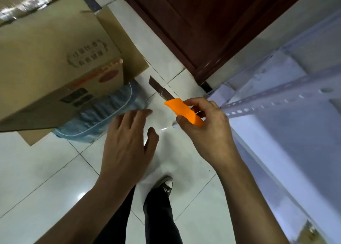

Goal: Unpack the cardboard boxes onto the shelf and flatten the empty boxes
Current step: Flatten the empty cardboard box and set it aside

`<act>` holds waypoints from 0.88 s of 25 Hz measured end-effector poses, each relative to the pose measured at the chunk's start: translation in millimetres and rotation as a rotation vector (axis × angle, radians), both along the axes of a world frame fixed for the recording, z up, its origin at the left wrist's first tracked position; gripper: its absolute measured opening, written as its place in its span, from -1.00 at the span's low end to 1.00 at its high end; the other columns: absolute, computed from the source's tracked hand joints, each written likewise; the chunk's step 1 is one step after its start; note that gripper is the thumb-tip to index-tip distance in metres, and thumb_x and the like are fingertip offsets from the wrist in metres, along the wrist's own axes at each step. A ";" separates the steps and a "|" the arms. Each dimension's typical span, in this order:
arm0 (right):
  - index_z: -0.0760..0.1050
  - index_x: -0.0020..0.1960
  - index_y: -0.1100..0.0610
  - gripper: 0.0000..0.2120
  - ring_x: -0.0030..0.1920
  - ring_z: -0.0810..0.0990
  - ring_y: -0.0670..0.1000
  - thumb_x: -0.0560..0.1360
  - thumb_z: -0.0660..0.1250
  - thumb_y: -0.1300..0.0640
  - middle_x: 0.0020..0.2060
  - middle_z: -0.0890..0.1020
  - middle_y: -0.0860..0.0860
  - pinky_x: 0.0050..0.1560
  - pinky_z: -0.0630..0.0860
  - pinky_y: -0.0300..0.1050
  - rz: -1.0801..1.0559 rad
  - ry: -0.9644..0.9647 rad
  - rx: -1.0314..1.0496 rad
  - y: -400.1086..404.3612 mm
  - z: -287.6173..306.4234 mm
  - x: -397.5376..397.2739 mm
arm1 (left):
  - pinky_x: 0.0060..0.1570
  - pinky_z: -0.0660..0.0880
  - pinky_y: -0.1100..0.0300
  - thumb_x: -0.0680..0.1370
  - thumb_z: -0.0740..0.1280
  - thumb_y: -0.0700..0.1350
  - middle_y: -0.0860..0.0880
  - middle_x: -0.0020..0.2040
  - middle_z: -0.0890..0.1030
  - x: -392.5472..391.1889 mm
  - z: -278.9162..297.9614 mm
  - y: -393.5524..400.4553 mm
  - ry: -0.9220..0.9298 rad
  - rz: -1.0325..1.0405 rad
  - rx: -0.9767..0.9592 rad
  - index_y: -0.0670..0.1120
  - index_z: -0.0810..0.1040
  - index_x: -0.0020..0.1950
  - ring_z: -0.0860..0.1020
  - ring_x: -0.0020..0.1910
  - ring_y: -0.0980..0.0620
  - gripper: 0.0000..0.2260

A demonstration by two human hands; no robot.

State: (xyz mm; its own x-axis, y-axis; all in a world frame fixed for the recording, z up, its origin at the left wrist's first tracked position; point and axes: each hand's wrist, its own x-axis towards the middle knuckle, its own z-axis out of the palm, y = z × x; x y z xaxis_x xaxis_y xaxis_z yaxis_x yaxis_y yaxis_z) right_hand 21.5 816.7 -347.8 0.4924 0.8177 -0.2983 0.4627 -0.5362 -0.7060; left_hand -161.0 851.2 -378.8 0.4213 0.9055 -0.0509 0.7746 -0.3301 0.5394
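A printed cardboard box [55,62] with shiny tape on top fills the upper left; one side flap hangs open toward the floor. My right hand [206,127] grips an orange utility knife [184,111] whose blade is extended and points up-left toward the box. My left hand [127,147] hovers with fingers spread, just right of the box and holding nothing. The white metal shelf [276,99] with perforated rails stands at the right.
A bluish plastic-wrapped pack [103,114] lies under the box's near corner on the white tiled floor. A dark wooden door [203,22] closes the back. My dark trousers and a black sneaker [166,185] show below my hands.
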 end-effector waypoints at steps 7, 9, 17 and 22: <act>0.58 0.11 -0.16 -0.73 -0.01 0.52 -0.24 0.45 0.51 0.05 -0.04 0.58 -0.18 -0.13 0.37 -0.48 -0.049 -0.048 -0.028 -91.5 -3.5 41.9 | 0.09 0.39 0.08 0.59 0.22 -0.07 -0.05 0.10 0.59 33.9 -1.1 -70.6 -0.053 -0.095 -0.002 -0.11 0.53 0.29 0.43 0.09 -0.06 -0.69; 0.57 0.09 -0.19 -0.72 -0.01 0.49 -0.30 0.45 0.51 0.06 -0.05 0.57 -0.20 -0.15 0.33 -0.54 -0.052 -0.071 -0.033 -116.9 -3.4 57.0 | 0.08 0.40 0.10 0.58 0.23 -0.08 -0.04 0.09 0.59 42.6 -2.3 -89.8 -0.085 -0.130 -0.026 -0.12 0.54 0.27 0.45 0.08 -0.09 -0.70; 0.56 0.14 -0.19 -0.71 0.02 0.52 -0.21 0.48 0.48 0.08 0.00 0.57 -0.15 -0.09 0.41 -0.31 -0.162 -0.097 -0.062 -197.6 -12.4 113.1 | 0.06 0.46 0.10 0.57 0.19 -0.03 0.00 0.07 0.60 79.5 -2.9 -142.0 -0.118 -0.212 -0.046 -0.08 0.54 0.27 0.45 0.07 -0.05 -0.68; 0.59 0.19 -0.11 -0.71 0.06 0.53 0.02 0.49 0.45 0.09 0.03 0.57 -0.05 0.04 0.48 -0.03 -0.210 -0.243 -0.047 -207.4 -37.8 151.4 | 0.01 0.46 0.12 0.56 0.20 -0.04 0.00 0.05 0.60 97.3 -4.0 -155.1 -0.097 -0.238 -0.037 -0.07 0.54 0.27 0.46 0.05 -0.04 -0.68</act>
State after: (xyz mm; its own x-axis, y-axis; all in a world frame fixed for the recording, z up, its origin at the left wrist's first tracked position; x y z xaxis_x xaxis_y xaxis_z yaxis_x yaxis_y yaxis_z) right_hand 172.9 609.3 -385.6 0.7102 0.6789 -0.1861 0.4906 -0.6669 -0.5609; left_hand -63.7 696.1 -382.8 0.6265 0.7788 -0.0310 0.6215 -0.4751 0.6228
